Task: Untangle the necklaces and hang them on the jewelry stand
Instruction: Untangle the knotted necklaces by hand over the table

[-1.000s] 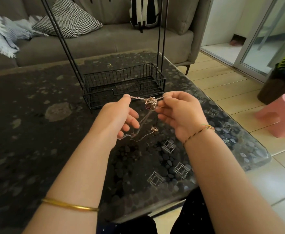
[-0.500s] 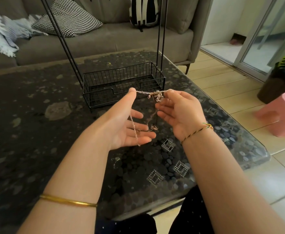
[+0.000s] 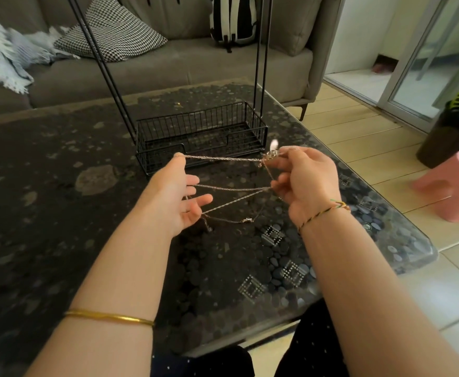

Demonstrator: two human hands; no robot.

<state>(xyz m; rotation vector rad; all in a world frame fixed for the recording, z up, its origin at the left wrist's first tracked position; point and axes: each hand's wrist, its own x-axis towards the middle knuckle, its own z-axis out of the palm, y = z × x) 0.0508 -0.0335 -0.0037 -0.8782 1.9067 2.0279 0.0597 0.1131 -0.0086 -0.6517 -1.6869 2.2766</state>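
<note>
Thin tangled necklaces [image 3: 224, 159] stretch in several strands between my two hands above the dark table [image 3: 59, 213]. My left hand [image 3: 178, 195] has its fingers spread, with chain looped over the thumb and fingertips. My right hand [image 3: 305, 182] pinches the knotted cluster with a glinting pendant [image 3: 273, 148] at its fingertips. A lower strand with a small charm [image 3: 247, 220] sags toward the table. The black wire jewelry stand [image 3: 201, 134], a basket base with tall thin poles, stands just behind the hands; its top is out of frame.
A grey sofa [image 3: 168, 66] with a checked cushion [image 3: 111, 36] and a striped backpack [image 3: 233, 20] sits behind the table. A pink stool [image 3: 456, 183] and a dark bin [image 3: 451, 131] stand on the floor to the right, past the table's rounded glass corner [image 3: 424, 251].
My hands have moved apart, drawing the bunched chains out into long taut strands. The left hand's fingers have opened and the knot has travelled right with my right hand.
</note>
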